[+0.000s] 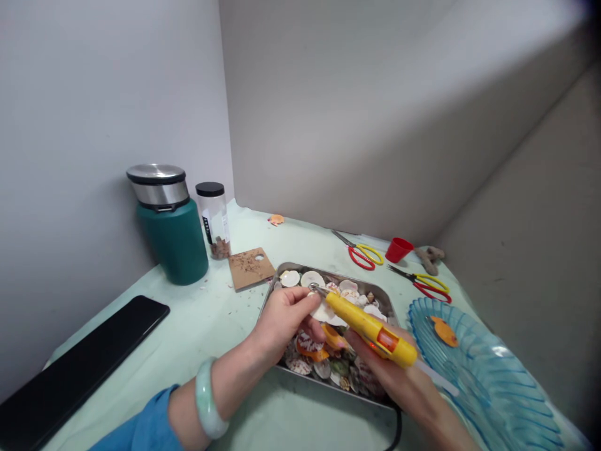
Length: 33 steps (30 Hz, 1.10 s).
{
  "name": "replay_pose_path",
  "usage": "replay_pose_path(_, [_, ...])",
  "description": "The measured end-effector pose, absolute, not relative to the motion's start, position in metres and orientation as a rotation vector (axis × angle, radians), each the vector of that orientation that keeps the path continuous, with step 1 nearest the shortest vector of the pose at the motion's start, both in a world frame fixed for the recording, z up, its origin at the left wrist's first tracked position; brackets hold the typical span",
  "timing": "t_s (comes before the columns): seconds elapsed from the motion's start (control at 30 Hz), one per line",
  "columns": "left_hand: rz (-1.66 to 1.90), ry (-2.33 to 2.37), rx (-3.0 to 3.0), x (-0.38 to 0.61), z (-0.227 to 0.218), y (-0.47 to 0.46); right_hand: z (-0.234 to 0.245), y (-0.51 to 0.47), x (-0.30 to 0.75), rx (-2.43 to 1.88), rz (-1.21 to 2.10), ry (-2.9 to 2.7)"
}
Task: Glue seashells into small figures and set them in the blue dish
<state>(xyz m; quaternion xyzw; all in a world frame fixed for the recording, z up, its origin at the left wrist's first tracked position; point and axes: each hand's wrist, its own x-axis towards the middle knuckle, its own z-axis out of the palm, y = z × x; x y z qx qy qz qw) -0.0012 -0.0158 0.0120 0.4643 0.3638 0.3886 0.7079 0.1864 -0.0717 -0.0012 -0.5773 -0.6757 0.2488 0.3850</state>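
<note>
Two scissors [355,245] [416,277], one glue gun [359,318]

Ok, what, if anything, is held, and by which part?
The right hand grips the yellow glue gun around its body's underside, the handle hidden. The left hand is near the nozzle; what it pinches, if anything, cannot be told.

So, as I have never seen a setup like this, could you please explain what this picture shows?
There is no machine here: these are a person's own bare hands, seen from a camera worn on the head, looking forward and down. The right hand holds a yellow tool, seemingly a glue gun. Its tip is by the fingertips of the left hand; what they pinch is unclear. Below sits a metal tray of shells. Around it on the cloth are a green flask, a jar, scissors, a red cup and a blue dish.
</note>
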Motion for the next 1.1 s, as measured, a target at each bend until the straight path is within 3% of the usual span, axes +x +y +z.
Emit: replay_pose_path(1.1, [0.895, 0.903, 1.173, -0.001, 0.014, -0.016, -0.004, -0.073, 0.183, -1.457, 0.617, -1.664])
